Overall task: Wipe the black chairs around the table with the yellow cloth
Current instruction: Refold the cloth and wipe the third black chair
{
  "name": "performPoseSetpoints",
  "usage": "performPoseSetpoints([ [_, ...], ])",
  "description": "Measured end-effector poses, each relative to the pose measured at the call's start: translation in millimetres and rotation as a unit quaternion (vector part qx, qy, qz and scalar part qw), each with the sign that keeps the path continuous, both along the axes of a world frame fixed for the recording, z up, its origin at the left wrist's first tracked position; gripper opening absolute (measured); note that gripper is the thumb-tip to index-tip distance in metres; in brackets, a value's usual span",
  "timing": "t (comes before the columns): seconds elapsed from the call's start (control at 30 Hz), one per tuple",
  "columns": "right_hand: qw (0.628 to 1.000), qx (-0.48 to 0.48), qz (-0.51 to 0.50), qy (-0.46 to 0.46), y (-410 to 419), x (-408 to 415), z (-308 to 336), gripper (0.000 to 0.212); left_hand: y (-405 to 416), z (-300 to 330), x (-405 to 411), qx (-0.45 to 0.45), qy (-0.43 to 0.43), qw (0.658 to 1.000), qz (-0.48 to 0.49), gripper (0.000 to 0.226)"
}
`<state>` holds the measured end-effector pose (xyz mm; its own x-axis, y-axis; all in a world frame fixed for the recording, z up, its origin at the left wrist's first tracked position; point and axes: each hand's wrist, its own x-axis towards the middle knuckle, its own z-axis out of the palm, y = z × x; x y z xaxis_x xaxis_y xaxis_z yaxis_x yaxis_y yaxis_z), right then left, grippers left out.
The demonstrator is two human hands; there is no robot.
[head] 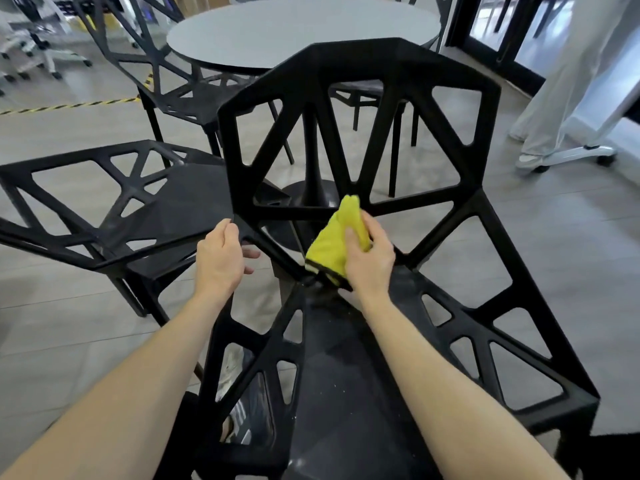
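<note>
A black lattice chair (360, 64) stands right in front of me, its backrest toward the round grey table (298, 29). My right hand (369, 258) is shut on the folded yellow cloth (337, 239), which it presses where the backrest meets the seat. My left hand (220, 258) hovers by the backrest's lower left corner, fingers loosely curled and holding nothing. A second black chair (104, 202) stands to the left. A third (145, 64) is at the table's far left, and part of another (374, 95) shows through the backrest.
A person in pale trousers (568, 74) stands at the right beside a wheeled metal base (575, 154). Yellow-black tape (69, 106) runs across the floor at the left. White wheeled furniture (38, 46) sits far left. My shoe (242, 410) shows under the seat.
</note>
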<state>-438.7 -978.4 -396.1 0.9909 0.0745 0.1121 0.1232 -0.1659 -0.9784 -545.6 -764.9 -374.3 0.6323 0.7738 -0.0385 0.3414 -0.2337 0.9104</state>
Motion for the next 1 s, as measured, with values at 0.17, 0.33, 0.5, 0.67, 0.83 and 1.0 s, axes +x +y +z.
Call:
performPoseSetpoints([
  [0.17,0.986,-0.111,-0.007,-0.124,-3.3,41.7,20.1,0.035,-10.6,4.9,-2.4,0.219,0.036,0.975,0.029,0.037],
  [0.33,0.983,-0.178,-0.014,0.052,-31.7,12.4,-34.4,0.035,-19.3,5.8,-6.5,0.457,0.038,0.888,-0.012,0.067],
  [0.5,0.975,-0.092,-0.023,-0.2,3.8,17.9,28.7,0.029,-25.1,10.5,-10.3,0.568,0.098,0.814,-0.07,0.078],
  [0.67,0.967,-0.207,0.035,-0.144,-23.2,36.8,-17.0,0.035,-40.5,10.5,16.0,0.649,0.14,0.708,-0.24,0.079],
  [0.83,0.975,-0.174,0.008,-0.135,-26.2,18.7,-11.3,0.031,-63.3,9.5,61.2,0.569,0.195,0.774,-0.196,0.072],
  [1.0,0.968,-0.148,0.02,-0.201,-6.5,41.8,4.6,0.031,-62.9,8.3,58.5,0.571,0.196,0.773,-0.196,0.078],
])
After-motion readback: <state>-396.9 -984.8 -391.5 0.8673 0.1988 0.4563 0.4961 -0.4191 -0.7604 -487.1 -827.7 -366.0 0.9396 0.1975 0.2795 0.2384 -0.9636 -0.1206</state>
